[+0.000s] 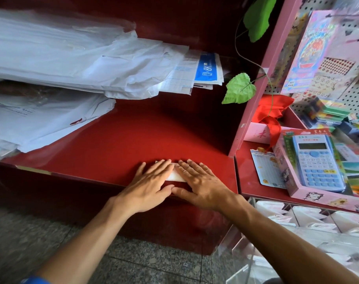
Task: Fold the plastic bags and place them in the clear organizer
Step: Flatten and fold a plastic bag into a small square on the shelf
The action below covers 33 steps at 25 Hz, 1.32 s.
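Red shelf (117, 140): 1 folded bag (175, 175), 2 hands flat: left hand (152, 181), right hand (201, 183).

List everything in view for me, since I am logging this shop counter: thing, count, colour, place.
Folded plastic bag: one, white, on the shelf's front edge under both hands.
Shelf: one, red.
Bag piles: two, white, left on the shelf.
Clear organizer: one, bottom right, holding white folded bags.
Calculator: one, blue, in a pink box, right.
Leaves: two, green, above.
Left hand: flat on the bag.
Right hand: flat on the bag.
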Tool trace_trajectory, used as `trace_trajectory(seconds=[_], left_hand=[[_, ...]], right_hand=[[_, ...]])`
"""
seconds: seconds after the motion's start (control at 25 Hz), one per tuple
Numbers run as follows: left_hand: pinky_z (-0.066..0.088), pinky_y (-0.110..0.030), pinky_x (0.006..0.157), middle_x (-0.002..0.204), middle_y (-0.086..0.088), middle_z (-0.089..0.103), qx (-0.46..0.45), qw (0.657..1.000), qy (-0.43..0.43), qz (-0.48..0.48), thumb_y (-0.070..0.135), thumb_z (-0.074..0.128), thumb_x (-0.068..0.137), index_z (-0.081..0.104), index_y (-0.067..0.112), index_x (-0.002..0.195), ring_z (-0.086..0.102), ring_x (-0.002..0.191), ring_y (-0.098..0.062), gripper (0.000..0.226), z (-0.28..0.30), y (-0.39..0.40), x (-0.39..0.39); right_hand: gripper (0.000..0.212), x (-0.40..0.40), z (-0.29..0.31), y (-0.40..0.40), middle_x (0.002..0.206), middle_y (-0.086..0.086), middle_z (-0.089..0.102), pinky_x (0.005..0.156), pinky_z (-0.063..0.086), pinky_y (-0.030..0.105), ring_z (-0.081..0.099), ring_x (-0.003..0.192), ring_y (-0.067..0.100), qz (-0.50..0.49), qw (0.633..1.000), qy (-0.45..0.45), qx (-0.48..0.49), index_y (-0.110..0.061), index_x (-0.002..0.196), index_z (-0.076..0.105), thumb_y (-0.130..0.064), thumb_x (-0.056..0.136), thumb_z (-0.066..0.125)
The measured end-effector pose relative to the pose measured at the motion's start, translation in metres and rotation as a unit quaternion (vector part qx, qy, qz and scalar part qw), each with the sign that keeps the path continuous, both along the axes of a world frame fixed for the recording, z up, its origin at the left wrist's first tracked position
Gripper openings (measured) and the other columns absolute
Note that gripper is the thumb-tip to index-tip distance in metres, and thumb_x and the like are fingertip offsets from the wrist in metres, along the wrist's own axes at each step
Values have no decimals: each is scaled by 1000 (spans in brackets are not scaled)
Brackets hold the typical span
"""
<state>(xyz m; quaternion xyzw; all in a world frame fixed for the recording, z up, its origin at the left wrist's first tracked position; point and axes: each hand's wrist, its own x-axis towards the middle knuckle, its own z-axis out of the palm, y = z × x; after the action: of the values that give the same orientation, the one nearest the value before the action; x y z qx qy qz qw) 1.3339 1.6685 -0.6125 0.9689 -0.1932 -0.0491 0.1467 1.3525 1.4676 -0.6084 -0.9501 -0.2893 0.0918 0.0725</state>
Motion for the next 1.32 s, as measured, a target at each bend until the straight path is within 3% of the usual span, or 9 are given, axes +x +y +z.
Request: trace_trajectory(seconds=[0.12,0.2,0.28,0.4,0.6,0.72,0.84,1.04,1.32], left_hand=[[-4,-36,123,159,19,-10,90,994,-13,-56,57,49,94,0,32,156,-8,148,0,83,5,6,-7],[17,-31,120,157,13,32,59,988,-111,-88,37,64,91,37,31,150,29,145,-7,65,3,-2,-13],[51,-32,91,102,11,73,-34,983,-149,-106,27,64,91,71,31,106,67,99,-13,18,14,-22,-21],[28,-19,43,45,7,44,-182,976,-112,-52,32,59,91,53,21,60,42,42,-10,34,40,-66,-41],[42,-14,56,67,16,66,-488,869,67,-38,35,60,80,68,30,79,58,62,1,10,63,-163,-82],[55,-28,84,102,-1,76,-615,758,214,-38,23,68,85,69,19,109,70,96,-13,25,60,-216,-96],[54,-31,87,103,-9,75,-640,718,269,-49,13,76,76,73,14,104,70,99,-21,29,63,-255,-109],[47,-31,84,89,7,74,-541,796,268,-45,27,75,71,76,26,87,65,84,-6,16,41,-271,-105],[40,-7,74,87,18,64,-364,930,-33,-31,1,68,82,69,22,83,57,82,8,21,24,-256,-76]], right_hand=[[81,-14,0,-10,163,3,22,122,11,41,14,151,23,35,995,-82,-35,-19,156,21,-57,92,52],[50,-25,-1,-14,130,6,61,101,39,44,50,124,31,50,982,-184,13,-18,132,59,-38,86,60],[27,-38,9,-26,91,2,70,78,43,38,59,92,28,36,973,-207,91,-18,99,72,-26,80,54],[9,-59,42,-66,68,2,62,62,41,32,54,64,18,-52,949,-99,296,-8,81,68,-14,85,63],[15,-129,67,-141,81,8,67,62,47,18,60,69,8,-186,792,114,570,-2,100,66,2,86,70],[20,-155,56,-166,91,13,72,70,51,25,63,79,17,-252,759,94,593,-10,102,70,-1,85,73],[13,-167,45,-199,94,14,72,74,53,26,66,87,19,-321,709,61,625,-4,102,70,-6,89,69],[19,-202,20,-265,90,22,70,59,52,31,68,69,24,-384,639,48,665,3,107,59,-11,95,61],[25,-222,-13,-370,64,6,69,48,55,35,66,52,20,-562,751,-72,338,-21,84,75,-1,89,61]])
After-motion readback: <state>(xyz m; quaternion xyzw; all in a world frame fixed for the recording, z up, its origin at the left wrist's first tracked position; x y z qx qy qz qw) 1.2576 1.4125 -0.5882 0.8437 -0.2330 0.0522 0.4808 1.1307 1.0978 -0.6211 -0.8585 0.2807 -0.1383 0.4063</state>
